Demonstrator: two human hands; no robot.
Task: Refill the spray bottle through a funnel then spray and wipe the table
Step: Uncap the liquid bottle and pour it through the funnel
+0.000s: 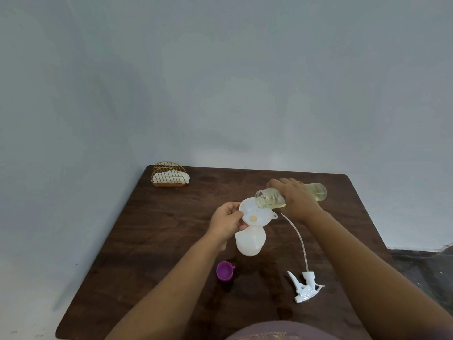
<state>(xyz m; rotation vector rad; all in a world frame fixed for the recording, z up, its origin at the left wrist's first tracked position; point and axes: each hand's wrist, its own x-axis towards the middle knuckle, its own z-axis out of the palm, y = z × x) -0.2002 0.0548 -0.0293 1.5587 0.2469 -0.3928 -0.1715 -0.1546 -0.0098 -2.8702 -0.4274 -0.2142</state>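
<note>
A white spray bottle [250, 242] stands uncapped in the middle of the dark wooden table [152, 241], with a white funnel [255, 214] set in its neck. My left hand [226, 220] pinches the funnel's left rim. My right hand [295, 197] grips a clear bottle of pale yellow liquid [316, 191], tipped on its side with its open mouth over the funnel. A little yellow liquid lies at the funnel's bottom. The white trigger sprayer head [305, 287] with its long dip tube lies on the table at the front right.
A purple cap [225, 271] sits on the table in front of the spray bottle. A gold wire holder with white napkins [169, 176] stands at the table's far left corner. A pale wall rises right behind the table.
</note>
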